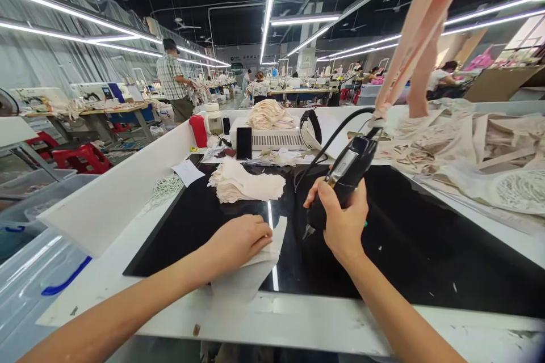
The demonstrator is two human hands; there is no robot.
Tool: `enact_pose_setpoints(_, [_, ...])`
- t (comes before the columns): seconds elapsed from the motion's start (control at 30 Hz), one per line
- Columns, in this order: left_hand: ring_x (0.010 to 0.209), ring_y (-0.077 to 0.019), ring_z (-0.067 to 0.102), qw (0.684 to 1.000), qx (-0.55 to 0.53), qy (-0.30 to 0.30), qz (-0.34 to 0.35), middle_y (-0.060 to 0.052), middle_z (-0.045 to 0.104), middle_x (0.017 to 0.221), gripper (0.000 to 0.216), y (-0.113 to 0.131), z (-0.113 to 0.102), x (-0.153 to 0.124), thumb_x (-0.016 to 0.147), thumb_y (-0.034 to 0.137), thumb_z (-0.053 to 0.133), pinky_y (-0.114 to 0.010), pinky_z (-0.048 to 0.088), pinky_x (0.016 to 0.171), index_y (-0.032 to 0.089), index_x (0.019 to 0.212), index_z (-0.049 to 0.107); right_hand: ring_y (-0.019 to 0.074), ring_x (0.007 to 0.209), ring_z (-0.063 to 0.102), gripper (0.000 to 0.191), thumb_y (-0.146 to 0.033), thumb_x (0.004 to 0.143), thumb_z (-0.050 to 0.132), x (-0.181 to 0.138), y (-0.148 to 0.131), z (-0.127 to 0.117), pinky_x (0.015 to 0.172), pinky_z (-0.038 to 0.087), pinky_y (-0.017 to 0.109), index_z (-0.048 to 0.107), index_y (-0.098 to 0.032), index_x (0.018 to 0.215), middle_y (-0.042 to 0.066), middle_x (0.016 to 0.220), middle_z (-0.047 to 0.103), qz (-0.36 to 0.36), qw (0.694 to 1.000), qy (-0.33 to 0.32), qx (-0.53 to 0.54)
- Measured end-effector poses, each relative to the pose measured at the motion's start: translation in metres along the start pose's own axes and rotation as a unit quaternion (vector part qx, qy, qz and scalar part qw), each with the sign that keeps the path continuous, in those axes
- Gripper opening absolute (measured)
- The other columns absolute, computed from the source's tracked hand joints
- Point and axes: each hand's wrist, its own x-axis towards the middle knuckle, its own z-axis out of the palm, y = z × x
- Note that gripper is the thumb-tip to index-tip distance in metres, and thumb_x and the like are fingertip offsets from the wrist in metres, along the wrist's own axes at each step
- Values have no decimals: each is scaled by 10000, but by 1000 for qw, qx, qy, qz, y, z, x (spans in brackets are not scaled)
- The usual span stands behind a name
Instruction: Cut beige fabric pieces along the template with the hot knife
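Note:
My left hand lies flat, fingers together, pressing a pale piece of fabric onto the black glossy work surface. My right hand is wrapped round a black corded handheld cutting tool, held upright with its tip pointing down just right of the fabric's edge. The tool's black cable loops up and back. A stack of cut cream fabric pieces rests behind my left hand.
A white board walls the left side. At the back stand a red cup, a black box and a white unit with fabric on top. Heaped lace and fabric fills the right. Pink straps hang above. People work at distant tables.

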Motion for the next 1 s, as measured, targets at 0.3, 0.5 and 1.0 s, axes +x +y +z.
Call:
enact_pose_setpoints(0.3, [1245, -271, 622, 988, -113, -70, 75, -110, 665, 1298, 489, -23, 6, 39, 888, 321, 809, -437, 472, 1088, 198, 1302, 580, 141, 497, 599, 320, -419, 811, 804, 0, 8, 5, 480, 548, 309, 558, -258, 937, -75, 667, 641, 21, 1000, -5, 3])
enact_pose_setpoints(0.5, [1409, -323, 521, 985, -126, -114, 38, -95, 656, 1344, 549, -28, 6, 33, 903, 385, 788, -632, 268, 1227, 241, 1375, 547, 122, 508, 600, 318, -411, 835, 788, 0, 12, 12, 495, 553, 286, 548, -261, 979, -85, 709, 624, 29, 999, -15, 26])
enact_pose_setpoints(1.0, [1566, -345, 285, 984, -130, -119, 2, -149, 594, 1472, 451, -32, 6, 15, 882, 394, 804, -750, 86, 1220, 225, 1231, 572, 102, 567, 549, 329, -422, 804, 790, -6, 21, 40, 543, 556, 264, 550, -249, 949, -73, 746, 598, 54, 997, -27, 48])
